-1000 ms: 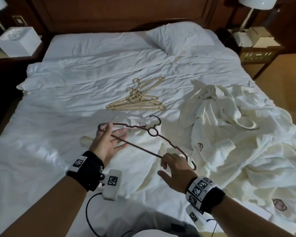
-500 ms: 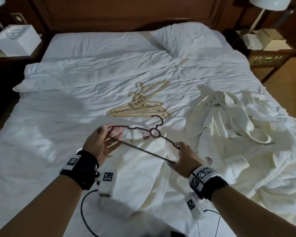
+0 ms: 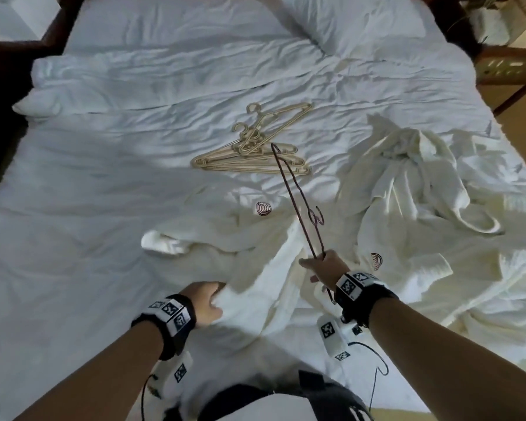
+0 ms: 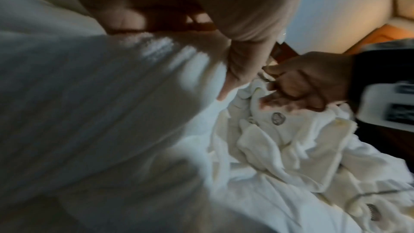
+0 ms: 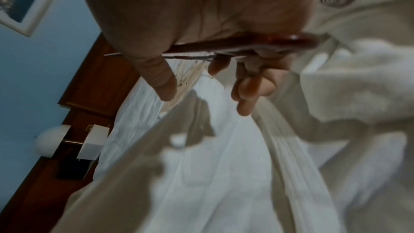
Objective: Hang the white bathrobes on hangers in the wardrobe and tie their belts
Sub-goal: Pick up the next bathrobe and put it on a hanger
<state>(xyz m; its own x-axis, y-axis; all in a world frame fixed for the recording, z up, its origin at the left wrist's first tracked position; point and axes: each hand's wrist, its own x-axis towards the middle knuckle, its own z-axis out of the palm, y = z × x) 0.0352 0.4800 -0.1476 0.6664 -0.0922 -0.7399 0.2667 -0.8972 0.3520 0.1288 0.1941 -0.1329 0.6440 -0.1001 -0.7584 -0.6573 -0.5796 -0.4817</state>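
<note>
A dark red hanger (image 3: 298, 202) stands on end over the bed, gripped at its near end by my right hand (image 3: 324, 267); the right wrist view shows its bar (image 5: 246, 45) clamped across my palm. A white bathrobe (image 3: 240, 238) with a red crest lies spread on the bed in front of me. My left hand (image 3: 208, 302) grips a fold of its near edge; the left wrist view shows the cloth (image 4: 112, 95) bunched under my fingers. More white bathrobes (image 3: 422, 208) lie heaped at the right.
Several beige plastic hangers (image 3: 255, 150) lie piled mid-bed beyond the robe. A pillow (image 3: 362, 22) sits at the head of the bed (image 3: 104, 177). A wooden nightstand (image 3: 513, 62) stands at the far right, a white box (image 3: 22, 16) at the far left.
My left hand let go of the hanger and dropped to take hold of the robe's edge. My right hand swung the hanger from lying level to standing on end, pointing away.
</note>
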